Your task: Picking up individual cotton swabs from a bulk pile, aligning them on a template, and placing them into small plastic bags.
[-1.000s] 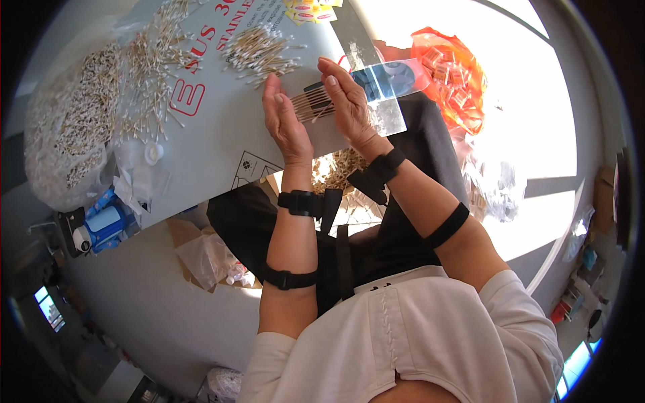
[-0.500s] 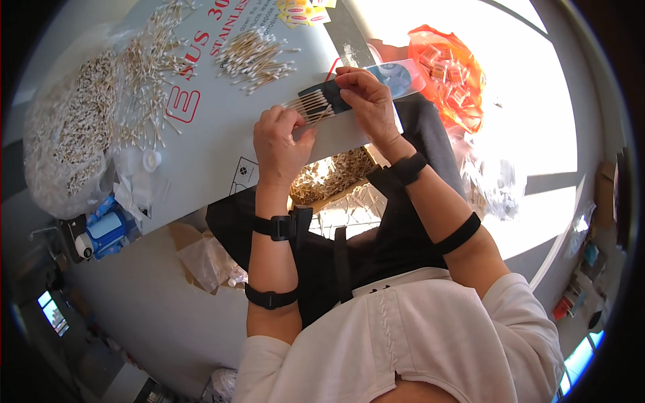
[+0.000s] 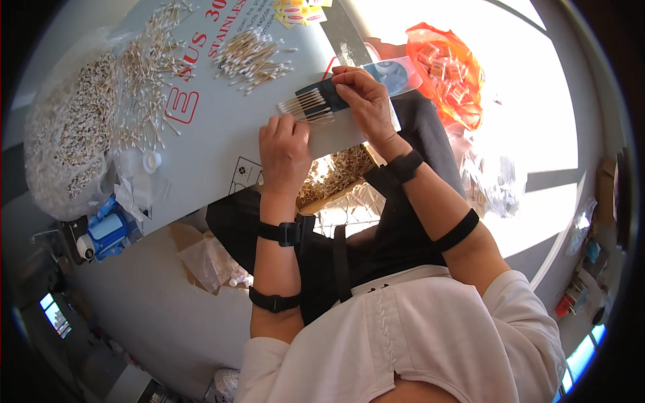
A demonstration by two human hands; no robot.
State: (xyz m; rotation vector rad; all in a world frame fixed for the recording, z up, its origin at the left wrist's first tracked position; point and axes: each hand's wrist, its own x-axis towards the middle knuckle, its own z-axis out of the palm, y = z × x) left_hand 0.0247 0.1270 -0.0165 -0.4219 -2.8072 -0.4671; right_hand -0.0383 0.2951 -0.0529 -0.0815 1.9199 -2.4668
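Observation:
A row of cotton swabs (image 3: 310,101) lies side by side across a dark flat strip (image 3: 325,88) on the grey table panel. My right hand (image 3: 368,102) pinches the right end of that strip between thumb and fingers. Just below the row, my left hand (image 3: 285,149) is closed, its fingers curled. A thin swab (image 3: 321,121) runs out from its fingertips toward the right, under the lower edge of the row; the grip itself is partly hidden by the fingers. Beyond the row rests a loose heap of swabs (image 3: 252,57).
Many more swabs spill from a clear bag (image 3: 80,124) at the left. An orange bag (image 3: 447,70) of small packs stands at the right. Yellow labels (image 3: 299,12) lie at the far side. Below the table edge, over my lap, is a box of swabs (image 3: 339,171).
My left hand has drawn back slightly toward me and to the right, its fingers curling in and uncovering the left ends of the row. My right hand stays almost in place.

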